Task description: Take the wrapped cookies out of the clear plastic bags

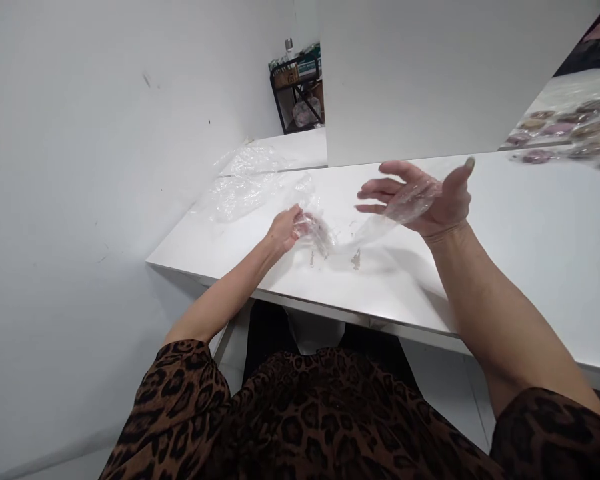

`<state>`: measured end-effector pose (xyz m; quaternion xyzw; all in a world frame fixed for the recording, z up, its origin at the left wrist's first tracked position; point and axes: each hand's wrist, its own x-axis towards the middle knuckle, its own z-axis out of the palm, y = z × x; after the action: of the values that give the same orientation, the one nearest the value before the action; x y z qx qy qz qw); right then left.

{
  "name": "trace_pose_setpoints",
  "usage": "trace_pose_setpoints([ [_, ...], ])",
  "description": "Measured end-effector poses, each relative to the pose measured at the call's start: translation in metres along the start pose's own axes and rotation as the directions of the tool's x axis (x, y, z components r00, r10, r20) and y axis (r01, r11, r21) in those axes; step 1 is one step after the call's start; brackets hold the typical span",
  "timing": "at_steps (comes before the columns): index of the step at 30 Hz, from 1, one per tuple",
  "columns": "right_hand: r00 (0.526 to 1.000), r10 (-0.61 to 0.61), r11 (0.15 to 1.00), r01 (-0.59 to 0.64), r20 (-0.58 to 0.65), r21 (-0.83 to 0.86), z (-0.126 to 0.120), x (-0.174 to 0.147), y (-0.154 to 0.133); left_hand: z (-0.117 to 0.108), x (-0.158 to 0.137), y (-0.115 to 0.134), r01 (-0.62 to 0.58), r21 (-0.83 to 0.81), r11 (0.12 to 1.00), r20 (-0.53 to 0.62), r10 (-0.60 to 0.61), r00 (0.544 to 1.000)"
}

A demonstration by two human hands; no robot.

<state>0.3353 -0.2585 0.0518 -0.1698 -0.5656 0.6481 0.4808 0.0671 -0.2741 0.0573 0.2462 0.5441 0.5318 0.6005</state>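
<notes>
My left hand (283, 229) is closed on a crumpled clear plastic bag (325, 237), low over the white table. Something pinkish shows through the film by its fingers, too unclear to name. My right hand (425, 200) is raised over the table, palm turned up and fingers spread. A strip of clear plastic film (405, 208) lies across its palm and trails down toward the left hand. Whether the strip is part of the bag I cannot tell. A heap of clear plastic (240, 180) lies at the table's back left.
The white table (520, 267) meets a wall on the left and a white panel (410, 80) at the back. Several wrapped pinkish and brown items (570, 133) lie at the far right. A black shelf rack (295, 87) stands beyond the gap.
</notes>
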Motion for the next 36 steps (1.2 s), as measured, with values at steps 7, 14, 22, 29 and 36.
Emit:
trace_pose_setpoints([
  [7, 0.942, -0.002, 0.999, 0.014, -0.334, 0.033, -0.008, 0.005, -0.003, 0.025, -0.001, 0.056, -0.362, 0.174, 0.916, 0.099, 0.349, 0.932],
  [14, 0.889, 0.096, 0.993, -0.115, -0.448, -0.016, -0.027, 0.013, 0.006, 0.038, 0.005, 0.093, -0.563, 0.334, 0.756, 0.266, 0.497, 0.826],
  [22, 0.807, 0.125, 0.991, -0.129, -0.578, 0.035, -0.043, 0.013, 0.009, 0.053, 0.003, 0.13, -0.619, 0.193, 0.762, 0.225, 0.579, 0.783],
  [29, 0.74, 0.197, 0.979, -0.181, -0.643, 0.092, -0.051, 0.013, 0.025, 0.073, -0.009, 0.139, -0.6, 0.202, 0.774, 0.331, 0.523, 0.786],
  [36, 0.781, 0.175, 0.982, -0.181, -0.599, 0.051, -0.052, 0.019, 0.035, 0.072, -0.012, 0.14, -0.523, 0.22, 0.823, 0.271, 0.464, 0.844],
])
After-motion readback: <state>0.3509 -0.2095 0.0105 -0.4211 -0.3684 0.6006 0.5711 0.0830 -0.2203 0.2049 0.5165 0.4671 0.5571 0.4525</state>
